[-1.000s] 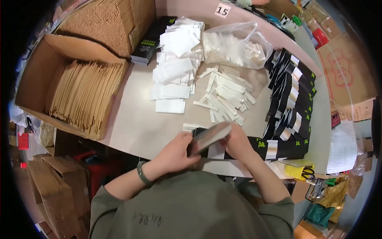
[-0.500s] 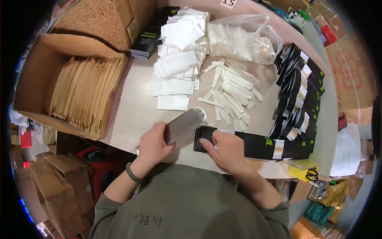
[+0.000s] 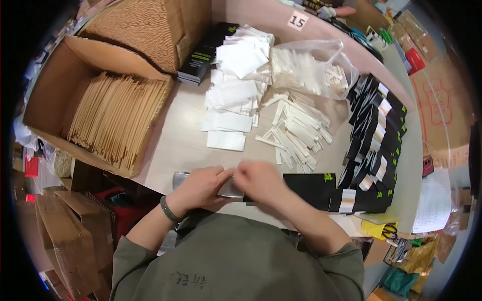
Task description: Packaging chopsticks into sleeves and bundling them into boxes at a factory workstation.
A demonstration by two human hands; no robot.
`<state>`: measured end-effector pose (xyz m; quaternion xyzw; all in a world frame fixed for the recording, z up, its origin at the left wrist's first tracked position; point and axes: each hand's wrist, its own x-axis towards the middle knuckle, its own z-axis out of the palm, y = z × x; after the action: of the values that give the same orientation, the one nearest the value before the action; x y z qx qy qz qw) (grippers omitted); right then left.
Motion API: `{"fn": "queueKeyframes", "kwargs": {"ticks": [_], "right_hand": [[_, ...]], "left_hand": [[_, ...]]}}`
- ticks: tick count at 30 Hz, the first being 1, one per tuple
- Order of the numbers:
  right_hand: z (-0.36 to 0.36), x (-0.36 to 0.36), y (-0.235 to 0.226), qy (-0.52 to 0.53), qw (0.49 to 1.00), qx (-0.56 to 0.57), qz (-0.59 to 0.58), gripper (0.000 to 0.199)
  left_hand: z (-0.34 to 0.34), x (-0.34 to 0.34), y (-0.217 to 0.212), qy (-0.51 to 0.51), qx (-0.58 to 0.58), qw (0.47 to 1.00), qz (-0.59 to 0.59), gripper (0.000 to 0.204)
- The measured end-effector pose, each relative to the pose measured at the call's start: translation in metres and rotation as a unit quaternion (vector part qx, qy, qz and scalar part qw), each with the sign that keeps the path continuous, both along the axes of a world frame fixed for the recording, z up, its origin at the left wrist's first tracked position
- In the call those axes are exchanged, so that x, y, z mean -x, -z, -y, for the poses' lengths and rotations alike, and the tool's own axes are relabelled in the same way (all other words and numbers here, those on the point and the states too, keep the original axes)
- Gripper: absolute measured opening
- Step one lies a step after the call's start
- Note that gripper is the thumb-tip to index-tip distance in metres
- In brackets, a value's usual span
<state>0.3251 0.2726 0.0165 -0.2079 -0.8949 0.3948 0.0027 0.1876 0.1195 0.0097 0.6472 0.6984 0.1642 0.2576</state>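
Silver plate (image 3: 231, 189) — lengthwise left to right.

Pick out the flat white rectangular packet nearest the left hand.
The frontmost flat white rectangular packet: all others lie farther back, away from the left hand.

1. I'm looking at a pale, smooth surface (image 3: 173, 143).
2. Near its middle I see white packets (image 3: 232, 94) overlapping in a column.
3. Just right of them I have thin white strips (image 3: 301, 126) in a loose pile.
4. Behind the strips I make out a clear plastic bag (image 3: 306, 70) holding pale pieces.
5. Flat black packs (image 3: 312, 189) line my right side and front edge.
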Motion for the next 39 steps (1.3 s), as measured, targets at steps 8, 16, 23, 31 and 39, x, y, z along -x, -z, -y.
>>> {"fn": "queueKeyframes", "kwargs": {"ticks": [8,16,23,31,39], "right_hand": [[-0.079,0.002,0.028,0.039,0.975,-0.219,-0.026,0.014],[-0.037,0.068,0.039,-0.123,0.945,-0.303,-0.013,0.011],[0.001,0.051,-0.003,-0.066,0.984,-0.156,0.062,0.015],[0.025,0.015,0.007,-0.117,0.992,-0.035,-0.037,0.01],[0.019,-0.024,-0.009,-0.087,0.974,-0.135,-0.16,0.026]], "left_hand": [[0.072,0.104,0.006,-0.357,-0.257,0.893,-0.093,0.035],[0.108,0.162,0.018,-0.445,-0.098,0.874,-0.169,0.019],[0.12,0.168,0.032,-0.477,-0.121,0.836,-0.243,0.022],[0.073,0.041,0.055,-0.554,-0.373,0.707,0.233,0.012],[0.102,0.059,0.021,-0.299,-0.029,0.841,0.45,0.014]]}}
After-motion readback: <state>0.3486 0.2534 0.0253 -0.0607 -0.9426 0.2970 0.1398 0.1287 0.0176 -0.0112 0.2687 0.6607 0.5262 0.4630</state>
